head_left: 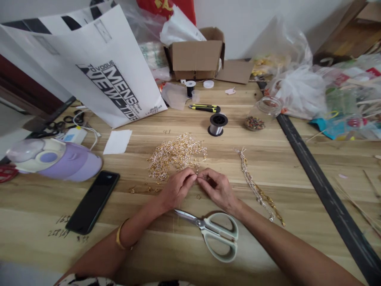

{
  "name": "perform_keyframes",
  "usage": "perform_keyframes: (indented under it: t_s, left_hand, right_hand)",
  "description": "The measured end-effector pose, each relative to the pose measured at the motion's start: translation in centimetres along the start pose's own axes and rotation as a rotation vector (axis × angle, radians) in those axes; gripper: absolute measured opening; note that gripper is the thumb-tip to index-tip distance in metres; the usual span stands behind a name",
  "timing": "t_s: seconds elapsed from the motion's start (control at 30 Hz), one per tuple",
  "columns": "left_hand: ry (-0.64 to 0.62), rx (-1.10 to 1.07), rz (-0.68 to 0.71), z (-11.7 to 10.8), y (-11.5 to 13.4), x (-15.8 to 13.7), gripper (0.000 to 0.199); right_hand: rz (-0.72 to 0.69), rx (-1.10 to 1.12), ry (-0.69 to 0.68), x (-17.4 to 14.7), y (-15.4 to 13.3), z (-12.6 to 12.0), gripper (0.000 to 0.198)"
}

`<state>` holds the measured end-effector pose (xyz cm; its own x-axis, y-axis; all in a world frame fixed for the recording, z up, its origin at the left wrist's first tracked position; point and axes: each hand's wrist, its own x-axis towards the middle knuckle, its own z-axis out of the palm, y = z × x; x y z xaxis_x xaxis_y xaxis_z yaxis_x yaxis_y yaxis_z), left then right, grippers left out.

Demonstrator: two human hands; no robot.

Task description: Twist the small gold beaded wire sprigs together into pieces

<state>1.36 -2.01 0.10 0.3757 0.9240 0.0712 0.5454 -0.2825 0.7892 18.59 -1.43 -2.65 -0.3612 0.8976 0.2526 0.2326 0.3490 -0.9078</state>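
Note:
My left hand [178, 186] and my right hand [217, 188] meet fingertip to fingertip over the table, both in a pinch. Whatever sits between the fingers is too small to make out. Just beyond them spreads a pile of gold and clear beads [175, 153]. A small ring [199, 196] lies on the wood below the fingertips. Closer to me rest scissors with pale green handles [212, 234], their blades pointing left. Some loose gold pieces [149, 190] lie left of my left hand. Silver and gold bead strands [257, 186] stretch out right of my right hand.
Behind the pile stand a spool of clear line [217, 125], a yellow-black cutter [205, 108] and a jar of mixed beads [258, 117]. Leftward are a phone [93, 202], a purple bottle [59, 161] and a large white bag [98, 75]. A cardboard box [195, 59] stands at the back.

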Motion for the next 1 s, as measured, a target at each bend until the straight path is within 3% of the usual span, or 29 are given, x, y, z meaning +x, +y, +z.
perform_keyframes:
  t_s: [0.4, 1.0]
  left_hand:
    - [0.08, -0.036, -0.032, 0.04, -0.31, 0.2, 0.016]
    - [0.078, -0.13, -0.024, -0.67, -0.49, 0.61, 0.016]
  right_hand:
    - [0.03, -0.014, 0.002, -0.03, 0.29, 0.09, 0.011]
    - [-0.006, -0.029, 0.024, 0.07, -0.02, -0.17, 0.009]
